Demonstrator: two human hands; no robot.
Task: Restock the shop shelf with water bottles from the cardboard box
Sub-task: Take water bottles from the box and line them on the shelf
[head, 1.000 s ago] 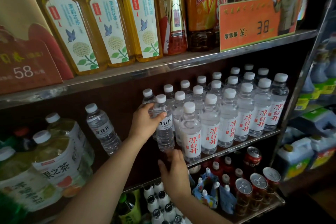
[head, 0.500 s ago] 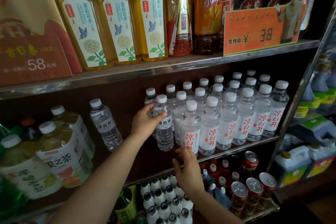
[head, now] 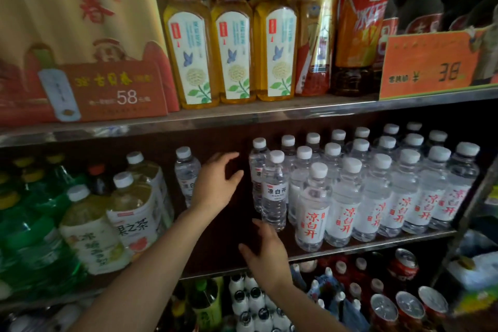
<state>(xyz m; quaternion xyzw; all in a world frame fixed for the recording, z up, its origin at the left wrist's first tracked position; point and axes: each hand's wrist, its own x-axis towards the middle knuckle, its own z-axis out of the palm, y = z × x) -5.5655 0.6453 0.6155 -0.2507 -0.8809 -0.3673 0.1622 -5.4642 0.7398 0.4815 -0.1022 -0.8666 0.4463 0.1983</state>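
Observation:
Rows of clear water bottles [head: 377, 191] with white caps stand on the middle shelf [head: 377, 244]. The leftmost front bottle [head: 274, 191] carries a black-lettered label and stands free at the row's left end. My left hand [head: 215, 183] hovers just left of it, fingers apart, holding nothing. My right hand [head: 265, 252] is below that bottle at the shelf's front edge, fingers spread, not gripping. A lone water bottle [head: 186, 172] stands behind my left hand. The cardboard box is out of view.
Large juice bottles [head: 129, 213] and green bottles [head: 32, 224] fill the shelf's left. Yellow tea bottles [head: 234, 35] and price signs [head: 428, 65] sit on the upper shelf. Cans [head: 409, 307] and small bottles [head: 250, 304] crowd the lower shelf. A dark gap lies between the lone bottle and the rows.
My left hand has let go of the leftmost bottle and drawn away to the left. My right hand has slid left, below that bottle. The camera has moved closer.

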